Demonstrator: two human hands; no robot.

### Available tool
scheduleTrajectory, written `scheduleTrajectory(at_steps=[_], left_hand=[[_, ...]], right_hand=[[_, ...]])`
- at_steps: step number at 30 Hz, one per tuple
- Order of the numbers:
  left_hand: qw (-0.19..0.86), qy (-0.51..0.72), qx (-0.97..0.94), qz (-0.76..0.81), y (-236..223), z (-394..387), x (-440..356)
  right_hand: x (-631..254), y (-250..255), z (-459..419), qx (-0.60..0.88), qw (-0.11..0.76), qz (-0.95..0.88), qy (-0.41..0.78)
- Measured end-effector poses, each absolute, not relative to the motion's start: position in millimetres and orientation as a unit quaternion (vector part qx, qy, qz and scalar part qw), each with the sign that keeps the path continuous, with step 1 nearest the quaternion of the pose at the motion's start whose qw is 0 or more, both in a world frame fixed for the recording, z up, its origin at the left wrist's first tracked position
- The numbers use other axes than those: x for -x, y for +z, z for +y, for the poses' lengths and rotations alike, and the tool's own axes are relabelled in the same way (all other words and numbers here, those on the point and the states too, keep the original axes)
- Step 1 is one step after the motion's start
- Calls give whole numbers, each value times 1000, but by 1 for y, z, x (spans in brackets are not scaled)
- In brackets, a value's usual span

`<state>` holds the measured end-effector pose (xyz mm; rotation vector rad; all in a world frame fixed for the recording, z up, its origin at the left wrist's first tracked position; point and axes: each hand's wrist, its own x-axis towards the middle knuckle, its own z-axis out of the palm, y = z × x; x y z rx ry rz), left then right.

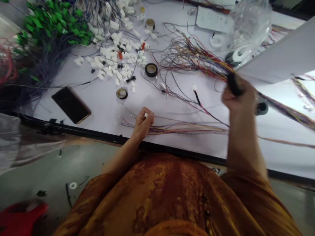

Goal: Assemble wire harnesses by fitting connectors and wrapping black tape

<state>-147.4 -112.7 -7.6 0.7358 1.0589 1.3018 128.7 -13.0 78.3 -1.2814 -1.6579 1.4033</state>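
Note:
My left hand (142, 126) is closed near the table's front edge. A small white connector (146, 115) shows between its thumb and fingers. A bundle of thin coloured wires (187, 128) runs rightward along the table from beside this hand, and loose wire ends poke out to its left. My right hand (240, 95), blurred by motion, is raised on the right side and gripping a roll of black tape (234, 84). Behind it lies a thick bunch of multicoloured wires (204, 60). A black-and-red wire (197, 97) with a white plug lies between the hands.
White connectors (123, 55) are scattered across the back left. Tape rolls (151, 70) and a phone (71, 105) lie on the table (103, 101). Green-tagged wires (56, 23) are heaped at the far left. A grey panel (278, 55) and a clear plastic bag (251, 23) stand at right.

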Motion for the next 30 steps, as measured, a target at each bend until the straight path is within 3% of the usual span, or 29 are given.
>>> scheduleTrajectory(at_steps=[3,7,14,17,19,24,27,30], left_hand=[[635,547,-309,450,-9,-105,154],[674,519,-285,441,-4,-89,157],[608,504,-311,528,-9,-83,158],[611,484,-323,536,-9,-72,157],[624,467,-318,540,-8,-61,156],[623,440,-335,554,-10,-41,153],[615,428,-336,570,-11,-38,151],[616,415,-335,579,-10,-37,152]], right_hand=[[-170,77,-9,603,394,-479,502],[-203,42,-2,701,377,-418,437],[-210,16,17,739,315,-591,71],[-154,19,8,621,312,-703,149],[-107,16,2,543,250,-768,229],[-33,-4,4,551,116,-807,178],[-25,-9,5,559,132,-802,162],[-27,-9,-6,526,206,-805,180]])
